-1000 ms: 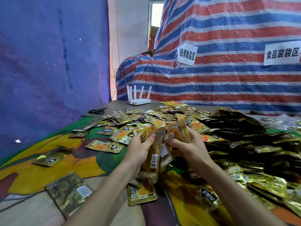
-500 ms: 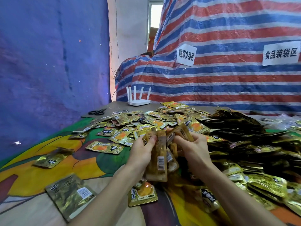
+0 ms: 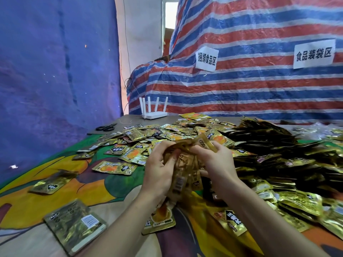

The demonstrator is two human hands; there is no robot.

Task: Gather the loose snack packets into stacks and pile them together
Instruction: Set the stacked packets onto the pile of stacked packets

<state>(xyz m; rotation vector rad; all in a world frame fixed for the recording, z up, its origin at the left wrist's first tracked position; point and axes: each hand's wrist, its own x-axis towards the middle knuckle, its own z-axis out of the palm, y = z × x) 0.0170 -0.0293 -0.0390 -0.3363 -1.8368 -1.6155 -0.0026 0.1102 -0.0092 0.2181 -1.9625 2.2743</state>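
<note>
Packets [image 3: 115, 167] surround left hand [image 3: 159, 173] and right hand [image 3: 217, 164] gripping a blurry, possibly stacked bundle [image 3: 185, 169].

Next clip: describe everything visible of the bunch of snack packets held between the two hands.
The bunch of snack packets is a loose, uneven handful of glossy gold foil sachets, somewhat blurred. They stand roughly on edge, fanned and not squared up; one shows a white barcode label on its back. The left hand grips it from the left and the right hand from the right, fingers curled round the upper edges. It sits over the printed cloth; whether its lower end touches anything cannot be told.
</note>
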